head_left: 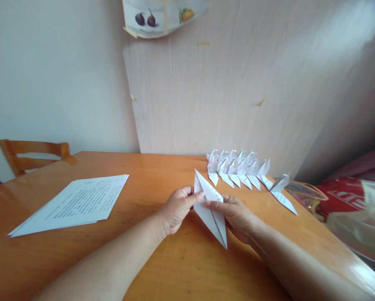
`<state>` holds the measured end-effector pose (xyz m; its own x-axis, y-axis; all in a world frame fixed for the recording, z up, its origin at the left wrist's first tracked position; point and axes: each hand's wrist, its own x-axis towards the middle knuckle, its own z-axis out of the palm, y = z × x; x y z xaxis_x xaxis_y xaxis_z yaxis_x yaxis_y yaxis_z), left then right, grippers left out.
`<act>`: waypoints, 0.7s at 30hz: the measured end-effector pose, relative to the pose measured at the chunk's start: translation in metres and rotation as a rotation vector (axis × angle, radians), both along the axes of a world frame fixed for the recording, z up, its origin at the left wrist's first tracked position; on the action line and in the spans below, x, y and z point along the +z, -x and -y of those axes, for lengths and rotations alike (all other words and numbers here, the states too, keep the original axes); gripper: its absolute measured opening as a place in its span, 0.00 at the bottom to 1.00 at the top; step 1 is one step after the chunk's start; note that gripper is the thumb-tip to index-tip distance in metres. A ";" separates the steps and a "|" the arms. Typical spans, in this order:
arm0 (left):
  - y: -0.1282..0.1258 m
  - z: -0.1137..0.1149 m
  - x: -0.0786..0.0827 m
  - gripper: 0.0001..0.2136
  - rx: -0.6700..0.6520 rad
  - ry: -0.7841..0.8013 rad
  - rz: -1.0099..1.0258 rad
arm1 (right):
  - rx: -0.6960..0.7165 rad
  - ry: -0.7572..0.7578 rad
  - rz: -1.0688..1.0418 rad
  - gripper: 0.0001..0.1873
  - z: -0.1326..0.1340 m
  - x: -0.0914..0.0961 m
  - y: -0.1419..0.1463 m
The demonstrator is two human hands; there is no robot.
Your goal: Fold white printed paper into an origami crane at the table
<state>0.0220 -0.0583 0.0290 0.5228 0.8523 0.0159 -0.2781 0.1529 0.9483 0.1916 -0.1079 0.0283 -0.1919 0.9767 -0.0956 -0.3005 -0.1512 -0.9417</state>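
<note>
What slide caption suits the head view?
Left hand and right hand hold folded paper; printed sheets and paper figures share the table.

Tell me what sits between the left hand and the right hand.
A folded white paper, held by the left hand and right hand; the head view shows it.

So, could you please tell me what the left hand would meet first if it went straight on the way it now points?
The left hand would first meet the folded paper, which it holds and touches. Beyond that, it might reach the right hand or the paper figures; depth is unclear.
</note>
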 end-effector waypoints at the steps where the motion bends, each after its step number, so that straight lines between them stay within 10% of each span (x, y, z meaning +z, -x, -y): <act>1: 0.000 0.000 0.000 0.15 0.007 -0.004 0.001 | 0.003 0.003 -0.004 0.20 0.000 0.000 0.000; 21: 0.006 -0.006 0.010 0.08 0.212 -0.100 0.011 | 0.093 0.059 0.060 0.15 0.002 0.000 -0.001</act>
